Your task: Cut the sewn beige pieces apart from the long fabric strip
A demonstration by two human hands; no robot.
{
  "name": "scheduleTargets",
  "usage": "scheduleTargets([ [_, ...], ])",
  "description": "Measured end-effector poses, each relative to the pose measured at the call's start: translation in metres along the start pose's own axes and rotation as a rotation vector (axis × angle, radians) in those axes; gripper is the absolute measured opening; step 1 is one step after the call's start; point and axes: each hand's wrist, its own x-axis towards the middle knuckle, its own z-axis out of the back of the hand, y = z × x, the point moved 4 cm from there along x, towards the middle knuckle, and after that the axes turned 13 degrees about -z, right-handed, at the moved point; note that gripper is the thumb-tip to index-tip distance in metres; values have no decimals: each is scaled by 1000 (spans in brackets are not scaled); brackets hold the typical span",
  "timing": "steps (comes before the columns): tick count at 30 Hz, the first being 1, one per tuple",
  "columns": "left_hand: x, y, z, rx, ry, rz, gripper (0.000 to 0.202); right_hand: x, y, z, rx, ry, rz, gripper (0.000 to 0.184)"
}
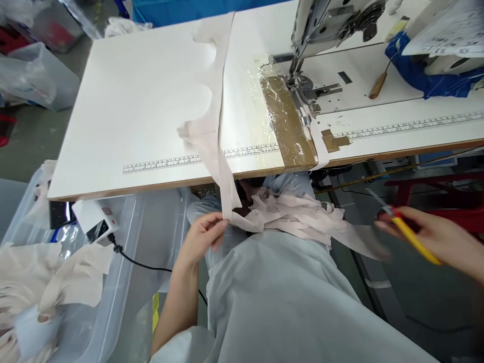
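My left hand [206,232] is closed, thumb and fingers pinching a pale pink fabric strip [223,186] just below the table's front edge. The strip runs up into a shaped fabric piece [206,128] with curved cut-outs, lying flat on the table. More pale pink strips [295,217] are heaped across my lap, one end trailing to the right, blurred. Out to the right, my right hand [427,229] is wrapped round a yellow-handled tool [414,239] with a red part and a thin metal blade, pointing up and left. Motion blur hides its exact kind.
A sewing machine [321,30] stands on the white table [143,101], with a narrow pale strip [319,146] hanging near its presser foot. A wooden-handled awl [378,85] lies at right. At left, a clear plastic bin [113,312] holds fabric pieces [79,277] and a white device [96,217] with a cable.
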Motion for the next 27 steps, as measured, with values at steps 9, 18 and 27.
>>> scheduleTargets([
  [9, -19, 37, -34, -162, -150, 17, 45, 0, 163, -130, -219, 837, 497, 56],
  [18, -23, 35, -31, -212, -187, 44, 44, 7, 195, -147, -510, 848, 585, 56],
  [27, -23, 39, -30, -211, -201, 24, 43, 2, 202, -144, -698, 517, 711, 42],
])
